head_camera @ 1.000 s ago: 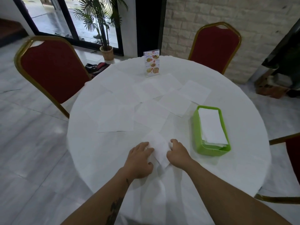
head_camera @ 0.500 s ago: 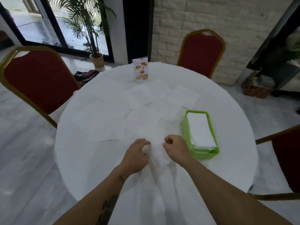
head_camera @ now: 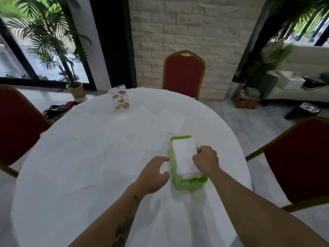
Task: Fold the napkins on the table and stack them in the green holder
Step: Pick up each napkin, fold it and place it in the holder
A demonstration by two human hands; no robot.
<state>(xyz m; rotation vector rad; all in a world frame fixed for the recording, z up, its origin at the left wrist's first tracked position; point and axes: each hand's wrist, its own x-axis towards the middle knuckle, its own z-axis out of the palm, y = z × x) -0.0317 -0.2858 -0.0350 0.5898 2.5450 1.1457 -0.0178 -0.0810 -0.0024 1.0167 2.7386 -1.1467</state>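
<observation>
Green plastic holder (head_camera: 175, 182) sits on the round white-clothed bench (head_camera: 71, 193), right of centre and near the person, its long axis running from the near edge away toward the red chair with the gold frame (head_camera: 184, 73) at the far side. A second ago both hands were pressing a napkin flat on the cloth in front of the person; now the folded white napkin (head_camera: 184, 157) lies lengthwise on the stack inside the holder. The right hand (head_camera: 206, 160) has moved over the holder's right wall, fingers curled and pinching the napkin's right edge. The left hand (head_camera: 153, 175) has let go and hovers just left of the holder, fingers loosely spread, holding nothing. Flat unfolded white napkins (head_camera: 169, 120) lie spread across the bench beyond.
</observation>
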